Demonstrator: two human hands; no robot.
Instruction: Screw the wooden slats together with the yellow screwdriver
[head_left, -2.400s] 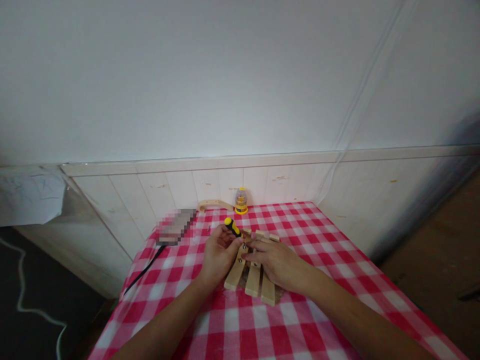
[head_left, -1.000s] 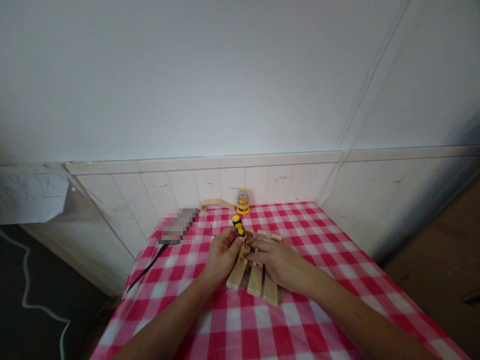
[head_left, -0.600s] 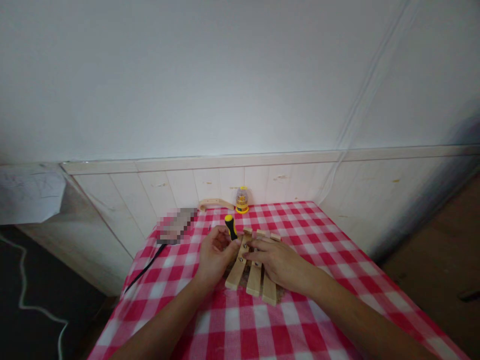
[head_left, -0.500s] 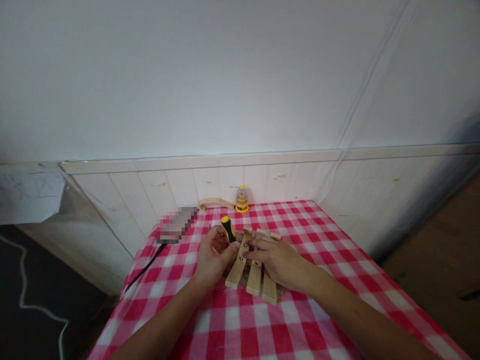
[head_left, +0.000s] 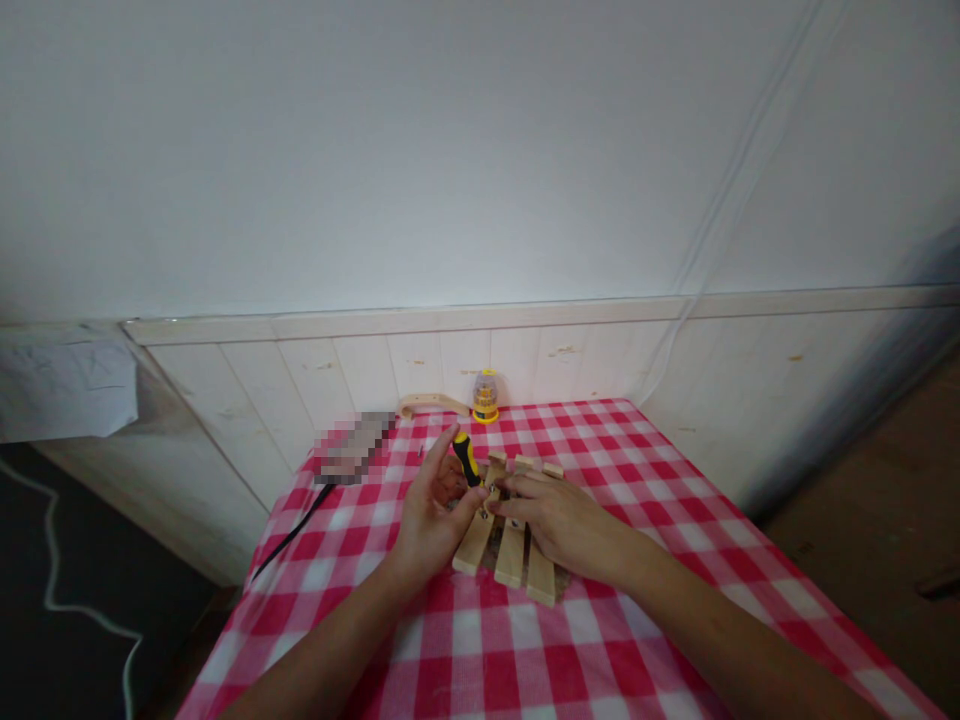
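A screwdriver [head_left: 466, 460] with a yellow and black handle leans over the left of three curved wooden slats [head_left: 474, 548], its tip by the dark screws [head_left: 487, 505]. My left hand [head_left: 431, 510] is around the screwdriver, thumb against its lower end and index finger stretched up beside the handle. The shaft is mostly hidden. My right hand [head_left: 562, 515] lies across the middle and right slats, holding them from above, with its fingertips by the screws on the left slat. Its thumb is out of sight. Something brown lies under the slats.
At the table's back edge stand a yellow-based bit set with a clear cover [head_left: 486, 398] and a curved wooden piece [head_left: 435, 403]. A blurred-out flat object [head_left: 355, 450] with a black strap [head_left: 296, 535] lies left on the checked tablecloth [head_left: 465, 660]. The wall is close behind.
The screwdriver handle has shifted slightly right and tilts more to the left. My left index finger has lifted and straightened. My right hand stays nearly in place on the slats.
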